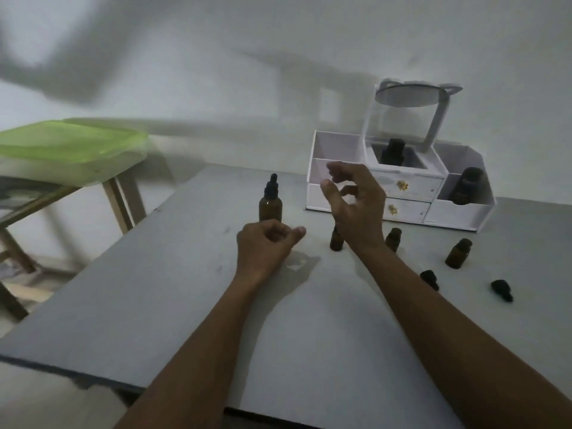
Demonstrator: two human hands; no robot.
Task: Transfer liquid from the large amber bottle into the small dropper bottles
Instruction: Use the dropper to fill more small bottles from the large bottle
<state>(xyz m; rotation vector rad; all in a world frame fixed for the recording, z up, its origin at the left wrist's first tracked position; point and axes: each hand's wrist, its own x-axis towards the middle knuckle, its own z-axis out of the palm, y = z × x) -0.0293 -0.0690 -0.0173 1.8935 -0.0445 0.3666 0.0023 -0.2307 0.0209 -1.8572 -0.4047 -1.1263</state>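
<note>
The large amber bottle with a black dropper cap stands upright on the grey table. My left hand rests just in front of its base, fingers curled into a loose fist, thumb out, holding nothing. My right hand hovers above the table with loosely bent fingers and holds nothing. Three small amber bottles stand uncapped: one partly hidden behind my right wrist, one to its right, one further right. Two black dropper caps lie on the table.
A white desk organizer with drawers and a mirror stands at the back right, with dark bottles in its compartments. A wet patch shows beside my left hand. A stool with a green lid stands left of the table.
</note>
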